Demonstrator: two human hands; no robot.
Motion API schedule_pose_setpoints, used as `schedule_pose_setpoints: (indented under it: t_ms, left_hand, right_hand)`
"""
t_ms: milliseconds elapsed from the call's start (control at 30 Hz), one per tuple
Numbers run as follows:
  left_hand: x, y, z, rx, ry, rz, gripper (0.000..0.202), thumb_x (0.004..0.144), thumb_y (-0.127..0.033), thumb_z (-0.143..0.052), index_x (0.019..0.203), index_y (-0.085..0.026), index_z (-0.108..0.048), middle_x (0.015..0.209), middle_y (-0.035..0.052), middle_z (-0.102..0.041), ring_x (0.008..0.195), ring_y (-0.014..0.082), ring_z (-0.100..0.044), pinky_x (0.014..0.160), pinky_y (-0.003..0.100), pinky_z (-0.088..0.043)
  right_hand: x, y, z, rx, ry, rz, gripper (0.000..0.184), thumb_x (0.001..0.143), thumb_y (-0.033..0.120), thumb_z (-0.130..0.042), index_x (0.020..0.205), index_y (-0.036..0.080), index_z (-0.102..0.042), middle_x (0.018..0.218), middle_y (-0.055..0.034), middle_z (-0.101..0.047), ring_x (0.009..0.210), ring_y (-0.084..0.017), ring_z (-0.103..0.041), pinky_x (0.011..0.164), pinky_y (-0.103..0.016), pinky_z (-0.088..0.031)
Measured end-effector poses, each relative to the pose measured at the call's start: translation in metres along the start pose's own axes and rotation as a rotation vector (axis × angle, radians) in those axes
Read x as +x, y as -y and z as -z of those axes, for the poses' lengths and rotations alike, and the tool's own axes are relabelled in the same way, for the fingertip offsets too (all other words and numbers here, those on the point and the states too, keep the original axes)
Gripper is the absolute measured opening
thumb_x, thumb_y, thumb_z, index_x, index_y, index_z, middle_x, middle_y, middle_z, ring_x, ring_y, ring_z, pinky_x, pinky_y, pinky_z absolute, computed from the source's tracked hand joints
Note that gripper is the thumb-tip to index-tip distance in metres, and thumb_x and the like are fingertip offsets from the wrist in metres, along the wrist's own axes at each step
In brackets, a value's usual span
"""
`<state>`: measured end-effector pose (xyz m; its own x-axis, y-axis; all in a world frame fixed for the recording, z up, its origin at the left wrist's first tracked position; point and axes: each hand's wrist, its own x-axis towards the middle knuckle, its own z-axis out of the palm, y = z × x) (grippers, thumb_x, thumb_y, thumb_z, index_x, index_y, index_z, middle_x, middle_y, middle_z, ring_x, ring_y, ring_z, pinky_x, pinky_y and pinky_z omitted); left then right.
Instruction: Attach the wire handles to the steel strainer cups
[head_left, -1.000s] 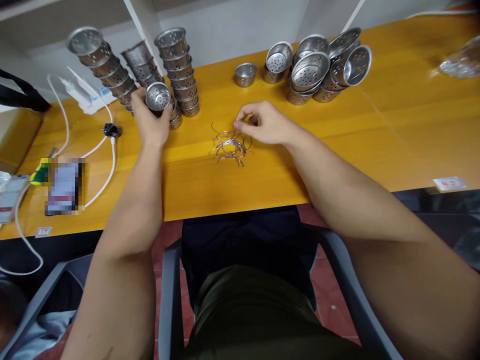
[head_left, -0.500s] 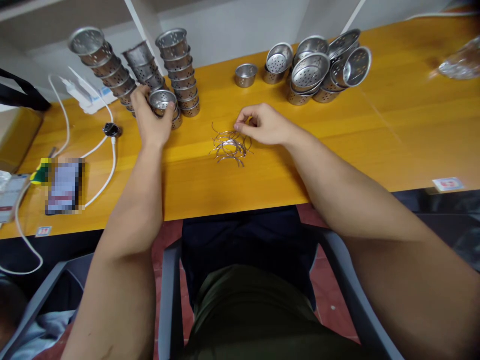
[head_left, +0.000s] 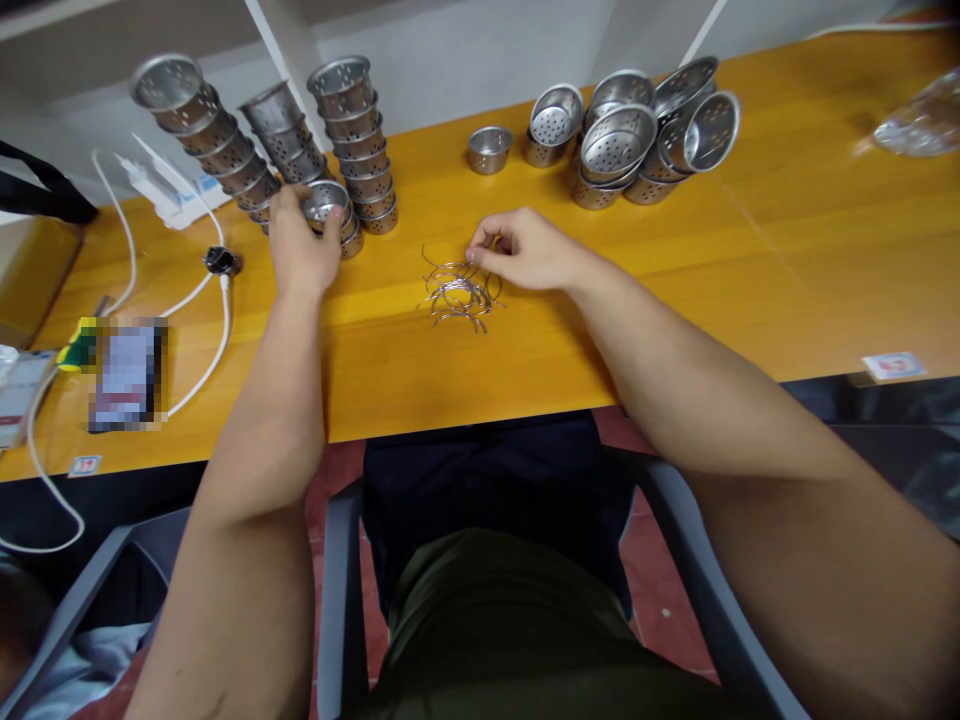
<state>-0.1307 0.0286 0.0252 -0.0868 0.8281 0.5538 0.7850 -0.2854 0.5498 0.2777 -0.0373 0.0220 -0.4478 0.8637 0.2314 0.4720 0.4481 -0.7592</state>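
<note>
My left hand [head_left: 300,245] grips a small perforated metal cup [head_left: 324,200] and holds it on top of a short stack, beside three tall leaning stacks of the same cups [head_left: 352,130]. My right hand [head_left: 525,248] is curled, its thumb and forefinger pinched at the top edge of a tangle of thin wire rings [head_left: 457,292] lying on the yellow table [head_left: 675,270]. Whether a ring is held between the fingertips is not clear.
A loose heap of perforated cups [head_left: 645,130] lies at the back right, with a single cup [head_left: 489,148] standing apart. White cables and a black plug [head_left: 221,262] run at the left, beside a phone [head_left: 126,372]. A clear plastic bag [head_left: 919,125] is at far right.
My left hand has lowered the cup from a raised, tilted position down onto the short stack. My right hand has stayed at the wire rings.
</note>
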Motion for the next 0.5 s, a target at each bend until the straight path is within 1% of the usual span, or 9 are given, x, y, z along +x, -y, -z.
schedule_pose_setpoints:
  t_ms: [67, 133, 200, 233, 333, 400, 433, 467, 500]
  left_hand:
    - [0.002, 0.004, -0.002, 0.005, 0.015, 0.005, 0.101, 0.085, -0.128, -0.067, 0.131, -0.038, -0.061, 0.149, 0.0105, -0.081, 0.147, 0.0404, -0.067, 0.142, 0.079, -0.044]
    - [0.004, 0.006, -0.004, 0.004, 0.022, 0.011, 0.104, 0.083, -0.13, -0.066, 0.132, -0.039, -0.061, 0.151, 0.0116, -0.079, 0.149, 0.0429, -0.066, 0.143, 0.081, -0.044]
    - [0.004, 0.007, -0.006, 0.002, 0.033, 0.017, 0.105, 0.083, -0.13, -0.066, 0.135, -0.038, -0.061, 0.154, 0.0132, -0.079, 0.15, 0.0434, -0.066, 0.142, 0.081, -0.044]
    - [0.004, 0.007, -0.007, 0.001, 0.035, 0.021, 0.106, 0.084, -0.13, -0.065, 0.136, -0.037, -0.061, 0.156, 0.0135, -0.078, 0.15, 0.0427, -0.066, 0.141, 0.081, -0.045]
    - [0.002, 0.009, -0.01, -0.002, 0.032, 0.01, 0.104, 0.089, -0.127, -0.063, 0.141, -0.037, -0.059, 0.159, 0.0131, -0.076, 0.154, 0.0391, -0.064, 0.145, 0.078, -0.042]
    - [-0.001, 0.006, -0.01, -0.011, 0.009, -0.025, 0.099, 0.094, -0.121, -0.068, 0.144, -0.037, -0.058, 0.162, 0.0138, -0.072, 0.16, 0.0385, -0.06, 0.151, 0.075, -0.04]
    - [-0.003, 0.003, -0.01, -0.016, -0.013, -0.048, 0.095, 0.096, -0.117, -0.072, 0.145, -0.037, -0.058, 0.166, 0.0143, -0.069, 0.164, 0.0384, -0.057, 0.154, 0.074, -0.038]
    - [-0.005, -0.001, -0.009, -0.021, -0.041, -0.07, 0.09, 0.099, -0.112, -0.074, 0.145, -0.037, -0.058, 0.17, 0.0146, -0.066, 0.169, 0.0379, -0.054, 0.157, 0.073, -0.038]
    - [-0.007, -0.006, -0.008, -0.025, -0.069, -0.092, 0.083, 0.103, -0.106, -0.076, 0.146, -0.037, -0.059, 0.174, 0.0148, -0.062, 0.174, 0.0366, -0.05, 0.16, 0.072, -0.037]
  right_hand:
    - [0.0, 0.002, -0.001, 0.005, -0.004, -0.013, 0.04, 0.109, 0.059, -0.101, 0.098, 0.029, -0.077, 0.085, -0.0051, -0.071, 0.086, -0.031, -0.066, 0.08, -0.047, -0.064]
    - [0.001, 0.004, -0.001, -0.001, -0.016, -0.027, 0.045, 0.108, 0.062, -0.103, 0.097, 0.029, -0.075, 0.083, -0.0048, -0.068, 0.089, -0.032, -0.068, 0.084, -0.049, -0.066]
    - [0.001, 0.006, 0.003, -0.033, -0.057, -0.038, 0.045, 0.11, 0.062, -0.101, 0.097, 0.03, -0.072, 0.086, -0.006, -0.07, 0.095, -0.035, -0.072, 0.091, -0.052, -0.068]
    - [0.001, 0.008, 0.007, -0.055, -0.097, -0.043, 0.043, 0.112, 0.059, -0.098, 0.098, 0.03, -0.071, 0.09, -0.0075, -0.074, 0.099, -0.036, -0.074, 0.096, -0.053, -0.069]
    - [-0.004, 0.013, 0.027, -0.141, -0.29, -0.058, 0.026, 0.12, 0.042, -0.086, 0.104, 0.03, -0.069, 0.118, -0.0138, -0.086, 0.115, -0.037, -0.078, 0.117, -0.056, -0.067]
    - [-0.01, 0.018, 0.043, -0.246, -0.451, -0.077, 0.014, 0.123, 0.028, -0.079, 0.113, 0.031, -0.07, 0.142, -0.0182, -0.086, 0.138, -0.039, -0.076, 0.134, -0.057, -0.061]
    - [-0.013, 0.021, 0.051, -0.321, -0.533, -0.113, 0.009, 0.123, 0.023, -0.078, 0.121, 0.03, -0.073, 0.155, -0.0206, -0.082, 0.149, -0.039, -0.073, 0.14, -0.056, -0.057]
    - [-0.016, 0.023, 0.057, -0.394, -0.589, -0.18, 0.015, 0.122, 0.018, -0.079, 0.133, 0.027, -0.076, 0.168, -0.0231, -0.076, 0.156, -0.039, -0.071, 0.144, -0.055, -0.054]
    - [-0.019, 0.025, 0.063, -0.459, -0.615, -0.271, 0.028, 0.122, 0.015, -0.081, 0.148, 0.024, -0.076, 0.179, -0.0258, -0.068, 0.16, -0.04, -0.072, 0.145, -0.055, -0.054]
